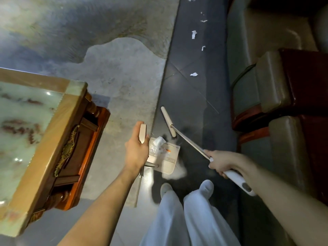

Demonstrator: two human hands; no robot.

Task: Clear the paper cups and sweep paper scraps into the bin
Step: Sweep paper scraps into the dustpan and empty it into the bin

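My left hand [136,151] grips the white handle top of a long-handled dustpan [164,159], whose pale tray rests on the dark floor in front of my feet. Crumpled white paper [157,143] lies in the tray. My right hand [219,162] holds the white grip of a broom [167,121]; its thin metal pole runs up-left to a cream head lying on the floor just beyond the pan. Several white paper scraps [193,74] are strewn along the dark floor strip farther ahead, with more scraps [194,34] beyond. No paper cups or bin are in view.
A marble-topped wooden table [42,125] stands at the left on a grey-blue rug [113,71]. Grey cushioned chairs with red-brown wooden frames [276,96] line the right side. My legs in white trousers and white shoes [186,206] stand on the dark floor strip between them.
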